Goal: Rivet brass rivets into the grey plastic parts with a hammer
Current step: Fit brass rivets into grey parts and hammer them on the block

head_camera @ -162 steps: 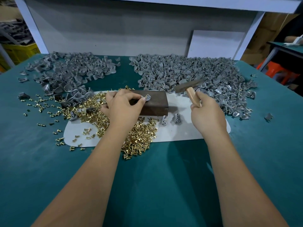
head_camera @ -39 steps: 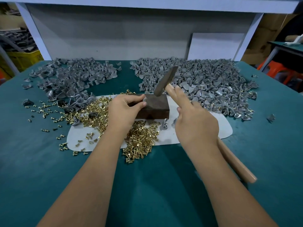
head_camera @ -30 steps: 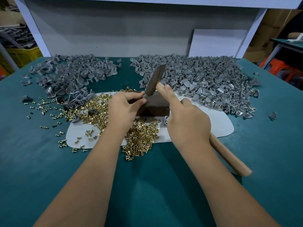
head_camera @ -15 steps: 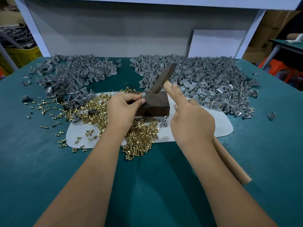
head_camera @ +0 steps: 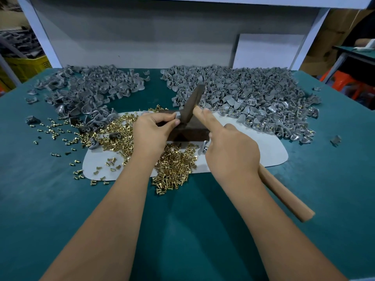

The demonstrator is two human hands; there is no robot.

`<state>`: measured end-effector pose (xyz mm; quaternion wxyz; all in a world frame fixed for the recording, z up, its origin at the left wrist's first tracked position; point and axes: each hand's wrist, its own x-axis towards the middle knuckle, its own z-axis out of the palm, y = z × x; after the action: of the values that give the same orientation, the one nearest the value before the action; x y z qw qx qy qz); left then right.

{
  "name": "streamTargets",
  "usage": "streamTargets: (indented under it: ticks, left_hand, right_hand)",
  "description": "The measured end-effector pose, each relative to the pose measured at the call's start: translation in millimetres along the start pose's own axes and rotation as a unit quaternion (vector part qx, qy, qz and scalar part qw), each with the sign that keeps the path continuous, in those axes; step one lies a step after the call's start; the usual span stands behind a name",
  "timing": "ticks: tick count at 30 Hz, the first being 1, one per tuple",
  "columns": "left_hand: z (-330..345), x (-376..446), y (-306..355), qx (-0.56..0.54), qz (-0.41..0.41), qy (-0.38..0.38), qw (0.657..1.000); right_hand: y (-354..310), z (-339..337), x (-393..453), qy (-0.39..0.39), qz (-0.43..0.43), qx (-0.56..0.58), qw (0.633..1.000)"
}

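So the table (head_camera: 50, 199) has a teal top, and flat on it sits a white mat (head_camera: 269, 151). Two big heaps of grey plastic parts at the back, one left (head_camera: 91, 92), one right (head_camera: 253, 98). Brass rivets (head_camera: 174, 169) spill off the mat's front edge, with loose ones (head_camera: 54, 134) scattered left, and a stray grey piece (head_camera: 335, 139) far right

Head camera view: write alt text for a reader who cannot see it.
A left hand pinches a grey plastic part on a dark block while the right hand holds a hammer on it. Brass rivets and grey parts lie heaped around.
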<state>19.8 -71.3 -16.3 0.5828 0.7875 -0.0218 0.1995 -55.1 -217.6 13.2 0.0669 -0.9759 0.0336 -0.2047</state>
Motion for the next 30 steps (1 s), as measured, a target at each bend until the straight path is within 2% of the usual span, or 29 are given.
streamTargets:
  ticks: [4,6,9,14,17,20,25,30]
  left_hand:
    - [-0.3,0.7,-1.3,0.009,-0.001,0.009,1.000]
    - [-0.2,0.3,-0.8,0.012,0.000,0.006,1.000]
    - [-0.1,0.8,0.0,0.019,-0.007,0.002,1.000]
    - [-1.3,1.9,1.0,0.015,-0.026,-0.003,1.000]
    - [-1.9,4.0,2.0,0.051,0.004,-0.027,0.998]
    - [-1.0,7.9,-0.1,0.117,0.017,-0.019,0.993]
    - [-0.7,9.7,-3.0,0.145,-0.001,-0.005,0.989]
    - [-4.9,10.9,-0.6,0.131,-0.001,0.029,0.991]
  right_hand:
    - [2.1,-4.2,1.2,0.074,0.029,0.030,0.996]
    - [2.7,-2.9,1.0,0.086,0.024,0.023,0.996]
    - [4.0,1.6,3.4,0.062,0.019,0.013,0.998]
    - [21.5,8.2,14.7,0.041,0.059,0.026,0.997]
    - [36.1,9.2,20.6,0.023,0.092,0.044,0.995]
    - [51.3,11.1,25.4,-0.007,0.131,0.049,0.990]
    - [60.6,16.2,27.4,-0.062,0.166,0.028,0.984]
    - [56.7,19.3,27.8,-0.055,0.151,-0.056,0.985]
